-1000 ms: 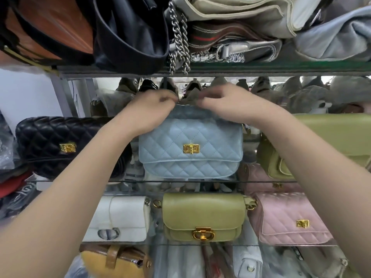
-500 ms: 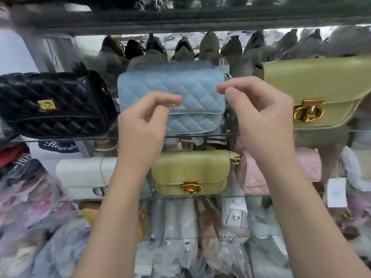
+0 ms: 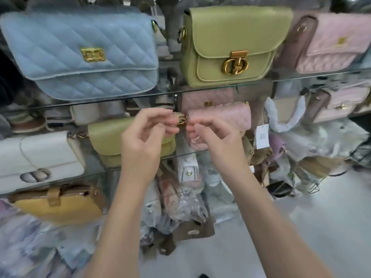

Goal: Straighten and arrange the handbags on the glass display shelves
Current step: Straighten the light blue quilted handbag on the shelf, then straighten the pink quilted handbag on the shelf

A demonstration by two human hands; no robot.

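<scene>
Both forearms rise from the 6 o'clock edge of the view and angle inward, so the two hands meet at the centre, in front of the middle glass shelf point(image 3: 200, 151). The left hand point(image 3: 143, 141) shows its back to the camera, wrist straight. Its fingers point(image 3: 158, 115) are curled, with the forefinger arched over the top and the thumb underneath. The right hand point(image 3: 215, 141) mirrors it from the 3 o'clock side, knuckles up and fingers bent towards the left hand.

The tips of both hands converge on a gold ring point(image 3: 182, 121) at the right end of the small olive bag point(image 3: 108, 137). The left thumb and forefinger bracket the ring, and the right fingertips sit just beside it. The blur hides whether either hand actually pinches it, so I cannot tell.

The small olive bag stands on the middle shelf at 9 o'clock from the ring, partly hidden by the left hand. A small pink quilted bag point(image 3: 226, 115) stands at 3 o'clock from the ring on the same shelf.

On the shelf above, a blue quilted bag point(image 3: 80, 55) sits at 10 o'clock, a larger olive bag point(image 3: 230, 43) at 12 to 1 o'clock, and a pink bag point(image 3: 337, 43) at 2 o'clock. A white bag point(image 3: 40, 157) is at 9 o'clock, with a mustard bag point(image 3: 58, 205) below it at 8 o'clock.
</scene>
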